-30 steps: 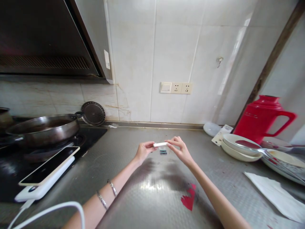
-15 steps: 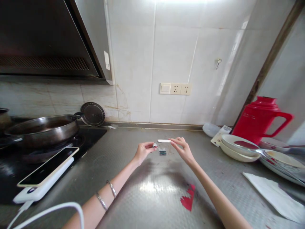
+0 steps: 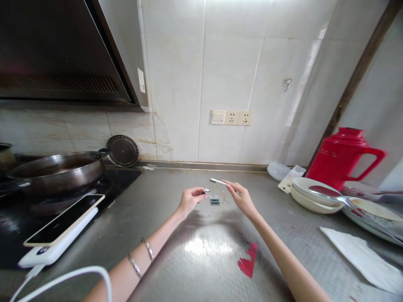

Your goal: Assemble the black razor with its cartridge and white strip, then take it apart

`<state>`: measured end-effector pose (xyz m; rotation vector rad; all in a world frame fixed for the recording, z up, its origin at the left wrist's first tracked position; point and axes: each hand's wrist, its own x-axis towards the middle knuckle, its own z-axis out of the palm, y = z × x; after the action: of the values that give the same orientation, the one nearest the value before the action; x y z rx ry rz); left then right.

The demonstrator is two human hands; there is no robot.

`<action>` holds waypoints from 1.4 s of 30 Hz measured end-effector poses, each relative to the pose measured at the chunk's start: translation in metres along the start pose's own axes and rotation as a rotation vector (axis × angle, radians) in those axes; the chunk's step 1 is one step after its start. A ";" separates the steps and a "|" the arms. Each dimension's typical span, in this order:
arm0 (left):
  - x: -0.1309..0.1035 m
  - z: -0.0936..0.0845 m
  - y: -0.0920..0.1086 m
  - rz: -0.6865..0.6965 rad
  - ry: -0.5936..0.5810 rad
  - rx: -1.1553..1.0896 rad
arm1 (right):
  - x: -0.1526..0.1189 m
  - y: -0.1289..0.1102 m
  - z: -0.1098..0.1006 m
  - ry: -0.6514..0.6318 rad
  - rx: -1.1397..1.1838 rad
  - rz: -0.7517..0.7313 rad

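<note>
My left hand (image 3: 189,200), closed in a pinch, holds a small silver-and-black piece (image 3: 205,191) at its fingertips. Its exact kind is too small to tell. In the fingers of my right hand (image 3: 241,197) is a slim white stick-like piece (image 3: 219,181) with a dark far end, pointing left above the counter. Between and below the hands, a small dark blue-green rectangular item (image 3: 214,201) lies on the metal countertop (image 3: 176,260). Something clear seems to be around it, but I cannot make it out.
A torn red scrap (image 3: 248,261) lies near the right forearm. To the left are a pan (image 3: 63,170) on the stove, a phone (image 3: 64,220) and a white cable (image 3: 75,272). Stacked bowls (image 3: 311,203), a red thermos (image 3: 340,159) and a white paper (image 3: 359,256) are on the right.
The white piece in my right hand has turned: its far end now tips upward and shows dark, and it looks thinner. My left hand has barely moved.
</note>
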<state>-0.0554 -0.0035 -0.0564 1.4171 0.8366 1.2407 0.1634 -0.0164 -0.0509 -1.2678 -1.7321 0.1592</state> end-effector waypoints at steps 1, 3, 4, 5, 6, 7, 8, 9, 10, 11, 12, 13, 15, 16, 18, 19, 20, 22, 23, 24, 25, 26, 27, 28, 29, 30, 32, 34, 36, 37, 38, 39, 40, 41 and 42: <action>0.000 0.000 0.000 0.015 0.016 0.014 | 0.001 0.002 0.001 -0.004 -0.002 0.012; 0.000 0.000 0.001 0.046 0.054 0.024 | 0.002 0.005 0.004 -0.007 -0.001 0.024; 0.000 0.000 0.001 0.061 0.071 0.024 | 0.002 0.006 0.006 -0.009 0.003 0.025; 0.000 0.000 0.001 0.074 0.083 0.025 | 0.002 0.007 0.007 -0.015 0.008 0.022; -0.001 0.000 0.001 0.084 0.093 0.027 | 0.002 0.008 0.009 -0.023 0.010 0.019; -0.001 -0.001 0.000 0.092 0.096 0.029 | 0.002 0.008 0.010 -0.033 0.010 0.016; -0.001 -0.001 0.000 0.097 0.093 0.033 | 0.002 0.009 0.011 -0.042 0.008 0.015; -0.001 -0.001 0.000 0.096 0.089 0.038 | 0.001 0.009 0.012 -0.048 0.006 0.016; -0.001 -0.002 0.000 0.090 0.089 0.043 | 0.001 0.009 0.013 -0.050 0.005 0.018; -0.001 -0.002 0.000 0.080 0.092 0.050 | 0.001 0.009 0.013 -0.047 0.007 0.019; -0.001 -0.002 0.000 0.068 0.096 0.057 | 0.000 0.008 0.013 -0.045 0.016 0.020; -0.001 -0.001 0.000 0.054 0.100 0.062 | 0.000 0.007 0.013 -0.045 0.032 0.022; 0.000 0.000 0.001 0.024 0.106 0.063 | 0.000 0.004 0.013 -0.064 0.087 0.038; 0.001 0.000 0.002 0.007 0.101 0.055 | 0.000 0.003 0.013 -0.075 0.123 0.053; 0.002 0.001 0.003 -0.032 0.092 0.025 | 0.000 0.000 0.013 -0.090 0.201 0.094; 0.003 0.001 0.003 -0.048 0.090 0.002 | 0.000 -0.001 0.013 -0.097 0.239 0.115; 0.004 0.002 0.003 -0.057 0.092 -0.022 | 0.000 -0.003 0.014 -0.110 0.275 0.138; 0.006 0.001 0.002 -0.055 0.100 -0.063 | -0.001 -0.009 0.014 -0.165 0.348 0.200; 0.006 0.001 0.001 -0.046 0.099 -0.074 | -0.002 -0.014 0.014 -0.200 0.388 0.237; 0.006 0.001 -0.001 -0.032 0.093 -0.074 | -0.002 -0.019 0.013 -0.231 0.434 0.281; 0.005 0.000 -0.003 -0.015 0.085 -0.067 | -0.003 -0.025 0.012 -0.252 0.489 0.338; 0.004 0.000 -0.005 0.005 0.074 -0.052 | -0.003 -0.032 0.011 -0.263 0.556 0.406; 0.003 -0.001 -0.007 0.029 0.062 -0.034 | -0.003 -0.039 0.010 -0.268 0.634 0.484; 0.001 -0.001 -0.008 0.055 0.054 -0.014 | -0.004 -0.046 0.009 -0.274 0.718 0.565; -0.001 -0.001 -0.010 0.079 0.049 0.006 | -0.004 -0.052 0.007 -0.287 0.802 0.638; -0.003 -0.001 -0.011 0.095 0.049 0.026 | -0.005 -0.059 0.006 -0.310 0.881 0.695; -0.008 -0.001 -0.013 0.108 0.057 0.063 | -0.009 -0.071 0.003 -0.372 1.008 0.731; -0.011 0.000 -0.012 0.103 0.067 0.084 | -0.015 -0.081 -0.001 -0.402 1.090 0.721; -0.014 0.002 -0.010 0.090 0.062 0.077 | -0.023 -0.090 -0.005 -0.372 1.142 0.725; -0.015 0.003 -0.009 0.080 0.055 0.067 | -0.027 -0.094 -0.007 -0.346 1.156 0.736; -0.016 0.004 -0.007 0.068 0.046 0.056 | -0.031 -0.097 -0.008 -0.323 1.164 0.747; -0.017 0.006 -0.006 0.057 0.036 0.049 | -0.034 -0.100 -0.009 -0.305 1.171 0.751; -0.019 0.007 -0.006 0.049 0.026 0.045 | -0.036 -0.101 -0.010 -0.288 1.177 0.749; -0.020 0.009 -0.005 0.045 0.017 0.043 | -0.038 -0.103 -0.011 -0.275 1.178 0.745; -0.022 0.010 -0.005 0.040 0.006 0.041 | -0.040 -0.103 -0.011 -0.262 1.173 0.741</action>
<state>-0.0496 -0.0252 -0.0661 1.4703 0.8457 1.2652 0.1021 -0.0993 -0.0089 -0.8869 -0.9169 1.5624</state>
